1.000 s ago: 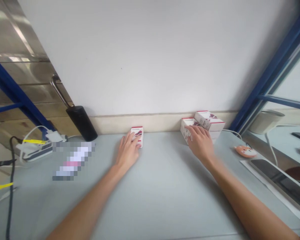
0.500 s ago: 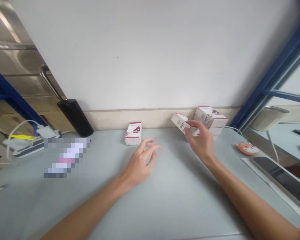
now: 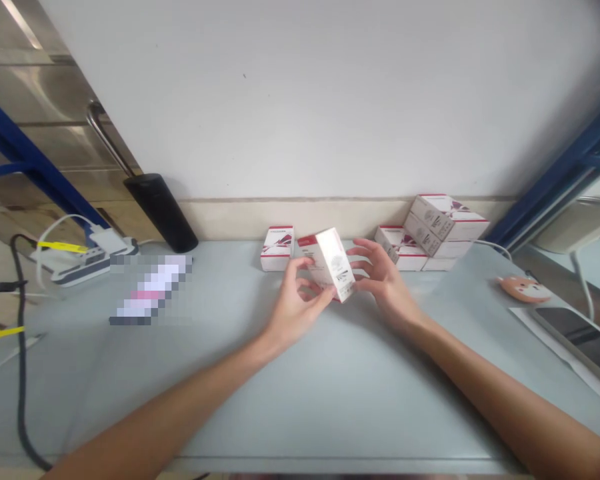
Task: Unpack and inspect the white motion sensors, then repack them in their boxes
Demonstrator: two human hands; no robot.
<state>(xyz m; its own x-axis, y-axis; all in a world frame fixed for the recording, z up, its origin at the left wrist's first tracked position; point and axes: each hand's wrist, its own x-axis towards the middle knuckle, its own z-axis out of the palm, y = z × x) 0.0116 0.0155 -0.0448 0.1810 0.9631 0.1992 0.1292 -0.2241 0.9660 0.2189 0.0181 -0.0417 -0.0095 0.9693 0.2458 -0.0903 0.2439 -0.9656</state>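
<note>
Out from beside the stack of boxes (image 3: 435, 230) comes the small white-and-red carton (image 3: 336, 263), off to the stack's left and raised between your two hands; your left hand (image 3: 293, 313) has swung in to meet it. You've got it tipped over, its narrow printed side turned up towards you, the long axis of that side slanting from upper left down to lower right.

Your left hand has the carton pinched, thumb on the lower corner and fingers round the left side. Your right hand (image 3: 390, 283) sits on the stack side of it, fingers spread and curved at the right edge; whether they press on the card or just hover there, you can't tell from this view. So the carton lies straight off the right fingertips, away from the stack, with both hands close and the left one bearing it.

Farther left of the stack, back by the wall, you have a lone box (image 3: 278, 251) lying flat, apart from the carton. Well beyond that on the same side leans a black cylinder (image 3: 163, 213), and to the stack's right, nearer you, rests an orange animal-faced item (image 3: 524, 289).
</note>
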